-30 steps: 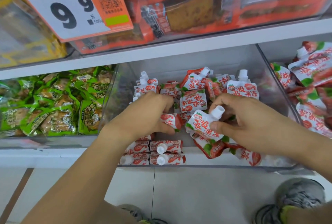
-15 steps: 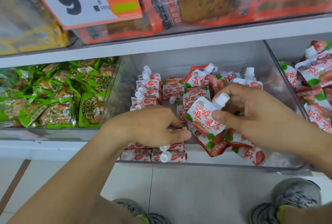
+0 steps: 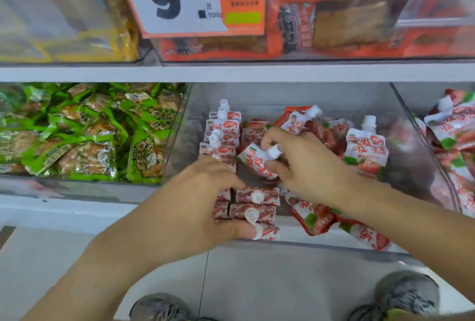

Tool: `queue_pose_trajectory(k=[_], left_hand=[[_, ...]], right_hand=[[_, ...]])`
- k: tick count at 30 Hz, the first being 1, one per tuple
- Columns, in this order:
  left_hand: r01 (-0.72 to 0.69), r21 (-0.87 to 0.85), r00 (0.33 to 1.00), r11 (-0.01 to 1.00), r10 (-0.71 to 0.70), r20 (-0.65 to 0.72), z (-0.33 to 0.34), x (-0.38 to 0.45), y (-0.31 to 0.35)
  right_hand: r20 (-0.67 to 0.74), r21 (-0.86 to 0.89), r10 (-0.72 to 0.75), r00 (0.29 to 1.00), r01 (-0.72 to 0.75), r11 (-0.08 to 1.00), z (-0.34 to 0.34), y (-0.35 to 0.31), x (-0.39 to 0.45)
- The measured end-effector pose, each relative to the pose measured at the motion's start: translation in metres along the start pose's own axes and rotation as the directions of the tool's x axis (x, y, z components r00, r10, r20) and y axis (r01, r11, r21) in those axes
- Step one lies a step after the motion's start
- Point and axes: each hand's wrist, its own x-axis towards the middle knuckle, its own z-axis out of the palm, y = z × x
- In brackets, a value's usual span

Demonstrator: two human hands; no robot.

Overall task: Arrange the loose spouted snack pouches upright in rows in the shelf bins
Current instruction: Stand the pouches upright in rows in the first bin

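- The right hand [image 3: 305, 163] pinches a red-and-white spouted snack pouch [image 3: 257, 160] over the clear plastic shelf bin [image 3: 411, 166].
- The left hand [image 3: 205, 202] presses curled fingers on the upright pouch rows [image 3: 254, 205], seemingly steadying them.
- Two left-side rows stand; the loose pile of pouches [image 3: 334, 217] on the right remains.

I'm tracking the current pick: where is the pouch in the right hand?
In the head view, the pouch sits mid-bin in the right hand, just right of the upright row.
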Motion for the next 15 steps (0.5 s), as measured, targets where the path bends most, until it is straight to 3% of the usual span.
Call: queue_pose_trajectory(k=[4,9,11,13,14,15], left_hand=[[-0.023,-0.028,0.995,0.999,0.020,-0.094,0.021,-0.011,-0.001],[-0.021,-0.094,0.993,0.995,0.010,-0.119,0.022,-0.015,0.002],[0.005,-0.173,0.996,0.985,-0.020,-0.087,0.020,-0.012,0.005],[0.007,-0.215,1.000,0.977,-0.012,-0.026,0.019,-0.009,0.008],[-0.004,-0.208,1.000,0.978,0.006,0.010,0.018,-0.006,0.008],[-0.015,-0.188,0.999,0.982,0.024,0.044,0.017,-0.004,0.007]], right_hand=[[0.247,-0.145,-0.033,0.968,0.071,0.987,-0.012,0.002,0.002],[0.361,-0.216,-0.108,0.926,0.195,0.957,0.005,-0.017,0.022],[0.494,-0.142,-0.060,0.868,0.149,0.979,-0.001,-0.015,0.034],[0.670,0.053,-0.027,0.742,-0.011,0.999,-0.017,-0.008,0.042],[0.697,0.120,-0.020,0.716,-0.089,0.989,-0.026,-0.001,0.044],[0.661,0.145,-0.003,0.750,-0.124,0.982,-0.034,0.006,0.047]])
